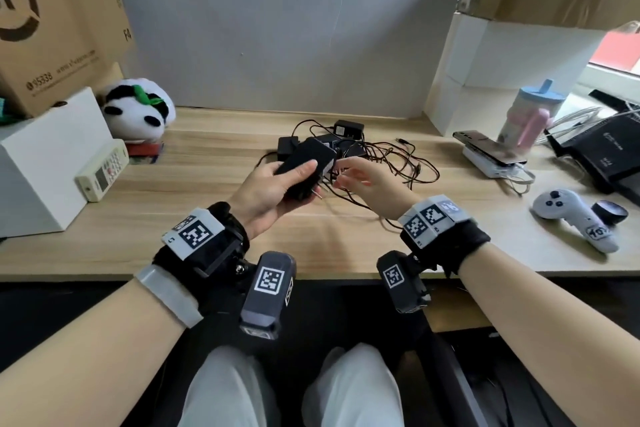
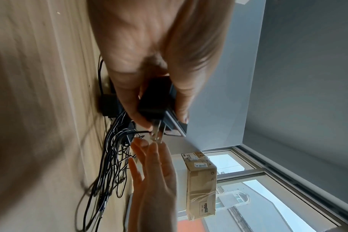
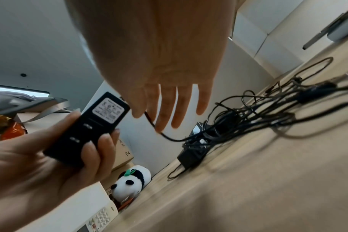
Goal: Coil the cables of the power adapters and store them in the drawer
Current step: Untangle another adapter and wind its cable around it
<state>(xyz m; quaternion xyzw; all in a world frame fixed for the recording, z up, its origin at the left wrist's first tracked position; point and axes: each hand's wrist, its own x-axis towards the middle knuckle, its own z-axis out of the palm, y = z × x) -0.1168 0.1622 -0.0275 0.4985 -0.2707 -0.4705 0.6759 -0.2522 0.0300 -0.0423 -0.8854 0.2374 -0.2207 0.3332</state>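
Adapter first, since the brick is the one solid thing in this mess: I've got it wrapped in my left hand, thumb over the top face and fingers curled under, lifted off the counter so its cable hangs free instead of dragging through the rest. Prongs stick out past my fingertips on the side facing my right hand, label side down toward my palm. That right hand has no grip on anything yet, fingers straight and loose, reaching in just beside the prongs; the cable runs right behind my fingertips, and I can't tell if I'm touching it. Just beyond both hands sits the tangle of the other adapters and their leads, still on the counter, and my cable trails off into it. I reckon holding the brick up like this gives me an anchor to wind against once the right hand catches the lead. Risk is pulling the whole knot along. Drawer isn't in sight from here.
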